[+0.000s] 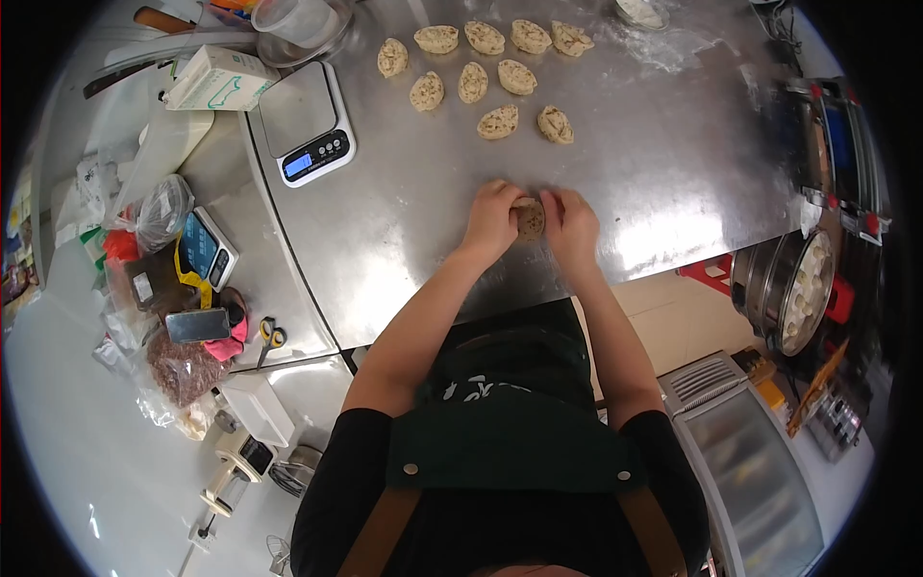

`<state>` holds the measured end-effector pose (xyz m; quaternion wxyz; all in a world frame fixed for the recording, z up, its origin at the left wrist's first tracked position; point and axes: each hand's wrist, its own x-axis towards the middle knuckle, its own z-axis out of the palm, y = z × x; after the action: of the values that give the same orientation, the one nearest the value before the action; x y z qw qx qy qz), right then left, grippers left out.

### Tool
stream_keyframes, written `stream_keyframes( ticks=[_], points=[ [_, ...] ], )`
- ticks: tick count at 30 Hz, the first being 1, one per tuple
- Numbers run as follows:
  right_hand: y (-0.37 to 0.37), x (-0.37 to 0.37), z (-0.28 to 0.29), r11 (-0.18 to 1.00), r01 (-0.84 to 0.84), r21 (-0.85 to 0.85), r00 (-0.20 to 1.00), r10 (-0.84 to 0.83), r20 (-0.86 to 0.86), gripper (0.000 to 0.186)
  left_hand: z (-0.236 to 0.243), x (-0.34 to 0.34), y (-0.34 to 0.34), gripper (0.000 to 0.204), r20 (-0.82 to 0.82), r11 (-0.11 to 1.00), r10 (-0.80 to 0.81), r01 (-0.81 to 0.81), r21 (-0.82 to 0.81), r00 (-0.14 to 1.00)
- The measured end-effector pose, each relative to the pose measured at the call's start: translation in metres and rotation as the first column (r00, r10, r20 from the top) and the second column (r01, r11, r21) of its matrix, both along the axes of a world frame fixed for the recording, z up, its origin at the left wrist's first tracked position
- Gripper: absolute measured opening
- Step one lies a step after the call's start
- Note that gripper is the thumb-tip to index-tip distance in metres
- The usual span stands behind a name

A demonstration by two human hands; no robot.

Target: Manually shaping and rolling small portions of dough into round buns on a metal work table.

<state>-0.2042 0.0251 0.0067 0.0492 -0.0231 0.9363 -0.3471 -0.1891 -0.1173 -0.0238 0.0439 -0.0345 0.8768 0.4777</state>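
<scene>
Head view: grasping dough (530, 223) between left hand (492, 221) and right hand (573, 227), by its sides, over table (404, 197) near front edge, apart from other pieces (498, 122). Probably mid-shaping; next, likely needing even pressure from both sides.

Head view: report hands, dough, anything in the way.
Left hand and right hand flanking one brown-speckled beige dough piece. Ten similar pieces on grey metal table beyond. No obstruction seen between hands and dough.

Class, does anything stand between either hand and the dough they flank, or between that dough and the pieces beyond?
Nothing visible: the left hand and right hand flank the dough closely; beyond them, only steel tabletop lies before the nearest pieces.
</scene>
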Motion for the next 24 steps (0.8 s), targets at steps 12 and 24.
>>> stream_keyframes(
  ticks=[12,24],
  points=[
    [-0.029,-0.041,-0.053,0.983,-0.178,0.038,0.857,0.174,-0.485,0.011,0.001,0.038,0.013,0.033,-0.139,0.934,0.303,-0.323,-0.152,0.943],
    [-0.042,-0.040,-0.034,0.952,-0.296,0.072,0.884,0.302,-0.358,0.012,-0.008,0.052,0.025,0.033,-0.389,0.937,0.117,-0.231,-0.262,0.914]
  ],
)
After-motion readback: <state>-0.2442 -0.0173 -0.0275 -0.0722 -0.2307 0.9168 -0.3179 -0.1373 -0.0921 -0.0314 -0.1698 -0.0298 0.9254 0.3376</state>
